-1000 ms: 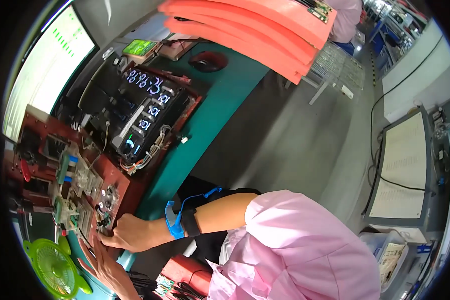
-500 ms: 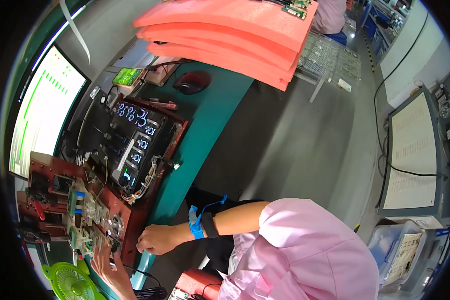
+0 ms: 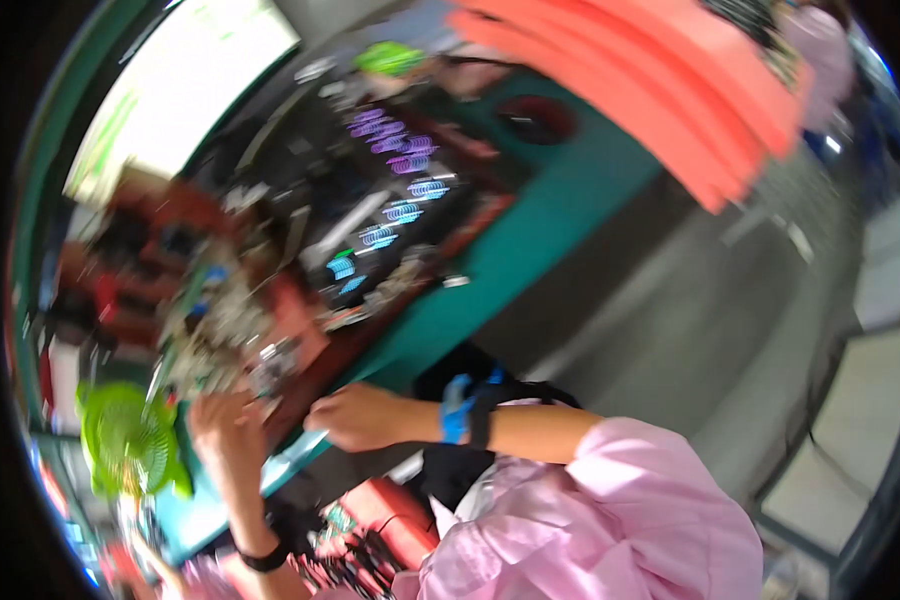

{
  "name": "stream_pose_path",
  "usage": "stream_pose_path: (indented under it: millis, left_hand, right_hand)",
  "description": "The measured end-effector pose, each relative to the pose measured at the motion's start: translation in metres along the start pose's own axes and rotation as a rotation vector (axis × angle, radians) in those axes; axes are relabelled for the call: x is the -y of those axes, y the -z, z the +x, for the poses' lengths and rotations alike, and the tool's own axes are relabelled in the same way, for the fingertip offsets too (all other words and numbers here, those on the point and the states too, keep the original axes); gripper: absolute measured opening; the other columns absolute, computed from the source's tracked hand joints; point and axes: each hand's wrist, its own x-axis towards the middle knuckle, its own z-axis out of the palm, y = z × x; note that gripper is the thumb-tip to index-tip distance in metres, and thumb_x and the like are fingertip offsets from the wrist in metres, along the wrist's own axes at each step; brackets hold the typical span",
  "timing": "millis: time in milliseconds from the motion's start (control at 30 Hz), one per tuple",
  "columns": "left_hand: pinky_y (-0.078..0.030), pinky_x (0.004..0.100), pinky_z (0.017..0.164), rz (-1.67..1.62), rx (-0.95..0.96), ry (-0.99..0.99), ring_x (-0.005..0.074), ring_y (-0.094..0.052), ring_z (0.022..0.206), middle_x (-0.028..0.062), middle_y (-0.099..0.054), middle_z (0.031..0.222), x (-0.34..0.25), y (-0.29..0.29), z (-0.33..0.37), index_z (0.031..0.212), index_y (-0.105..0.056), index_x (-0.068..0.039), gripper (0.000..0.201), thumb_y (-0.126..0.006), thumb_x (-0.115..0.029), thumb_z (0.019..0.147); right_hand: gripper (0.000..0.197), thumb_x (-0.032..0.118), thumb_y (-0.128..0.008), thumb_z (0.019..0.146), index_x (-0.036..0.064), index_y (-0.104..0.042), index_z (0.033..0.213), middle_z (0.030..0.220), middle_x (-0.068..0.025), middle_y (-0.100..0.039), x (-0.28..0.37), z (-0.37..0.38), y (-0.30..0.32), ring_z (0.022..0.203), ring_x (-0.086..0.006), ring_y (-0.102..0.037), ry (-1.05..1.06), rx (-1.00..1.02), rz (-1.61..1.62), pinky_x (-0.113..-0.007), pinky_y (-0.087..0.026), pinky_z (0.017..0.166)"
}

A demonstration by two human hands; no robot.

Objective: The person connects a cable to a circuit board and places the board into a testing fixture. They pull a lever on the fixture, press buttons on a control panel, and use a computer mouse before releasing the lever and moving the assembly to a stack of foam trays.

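Note:
My left hand (image 3: 226, 440) is by the near side of the test fixture (image 3: 215, 330), a reddish-brown frame with clear plates and circuit boards. Motion blur smears its fingers, so what they touch is unclear. A dark band sits on that wrist. Fingers curled, my right hand (image 3: 355, 417) rests at the front edge of the green bench (image 3: 510, 285); whatever may be inside it is hidden. It wears a blue wrist strap (image 3: 456, 408) and a black band. Beyond the hands stands a black display panel (image 3: 370, 190) with lit purple and blue digits.
A bright monitor (image 3: 190, 90) stands at the far left. The green fan (image 3: 128, 440) is left of my left hand. Stacked pink foam sheets (image 3: 650, 80) fill the upper right. Black cables (image 3: 355, 565) and a red foam piece (image 3: 395, 515) lie below. Another person (image 3: 818, 65) is at top right.
The view has swung, shifting the bench items rightward and up and blurring everything. My left forearm and the green fan show more fully. My right hand stays at the bench edge.

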Motion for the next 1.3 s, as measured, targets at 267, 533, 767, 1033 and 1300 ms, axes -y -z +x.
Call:
stream_pose_path:
  millis: [267, 533, 767, 1033, 1300]
  left_hand:
    - [-0.031, 0.0397, 0.085, -0.187, 0.071, 0.312, 0.0263, -0.048, 0.089, 0.0092, -0.055, 0.085, 0.011, 0.000, -0.016, 0.081, -0.059, -0.004, 0.016, -0.060, -0.008, 0.066]
    - [-0.023, 0.0440, 0.094, -0.096, 0.001, 0.182, 0.0250, -0.037, 0.113, 0.0060, -0.052, 0.105, -0.001, -0.012, -0.007, 0.089, -0.058, -0.005, 0.022, -0.061, -0.010, 0.067]
    - [-0.020, 0.0457, 0.096, -0.021, -0.025, 0.210, 0.0258, -0.036, 0.114, 0.0057, -0.049, 0.110, -0.008, -0.012, -0.011, 0.094, -0.056, -0.004, 0.027, -0.061, -0.014, 0.070]
    - [-0.019, 0.0486, 0.095, 0.156, -0.002, 0.323, 0.0273, -0.032, 0.117, 0.0077, -0.044, 0.117, -0.005, -0.001, -0.037, 0.096, -0.055, -0.004, 0.030, -0.058, -0.024, 0.075]
    - [-0.018, 0.0511, 0.094, 0.177, 0.023, 0.177, 0.0276, -0.032, 0.117, 0.0085, -0.048, 0.113, -0.001, -0.002, -0.028, 0.095, -0.055, -0.001, 0.033, -0.058, -0.026, 0.074]
  right_hand:
    - [0.020, 0.009, -0.053, 0.069, 0.0067, -0.053, 0.089, 0.077, -0.0078, -0.053, 0.010, -0.007, 0.003, 0.067, -0.0255, -0.056, -0.023, 0.078, -0.107, -0.037, -0.045, 0.055]
    - [0.016, 0.006, -0.054, 0.068, 0.0058, -0.055, 0.084, 0.071, -0.0079, -0.053, 0.009, -0.002, 0.010, 0.061, -0.0264, -0.056, -0.026, 0.050, -0.090, -0.037, -0.045, 0.052]
    - [0.026, 0.005, -0.053, 0.068, 0.0068, -0.053, 0.093, 0.074, -0.0097, -0.057, 0.002, 0.003, 0.014, 0.062, -0.0265, -0.057, -0.072, -0.007, -0.018, -0.036, -0.046, 0.052]
    - [0.052, 0.005, -0.051, 0.070, 0.0132, -0.041, 0.120, 0.064, -0.0112, -0.057, 0.032, 0.021, 0.023, 0.053, -0.0275, -0.056, -0.136, -0.036, -0.187, -0.037, -0.045, 0.047]
    - [0.056, 0.006, -0.051, 0.069, 0.0170, -0.038, 0.123, 0.056, -0.0097, -0.054, 0.026, 0.021, 0.020, 0.047, -0.0274, -0.053, -0.100, -0.052, -0.347, -0.037, -0.044, 0.043]
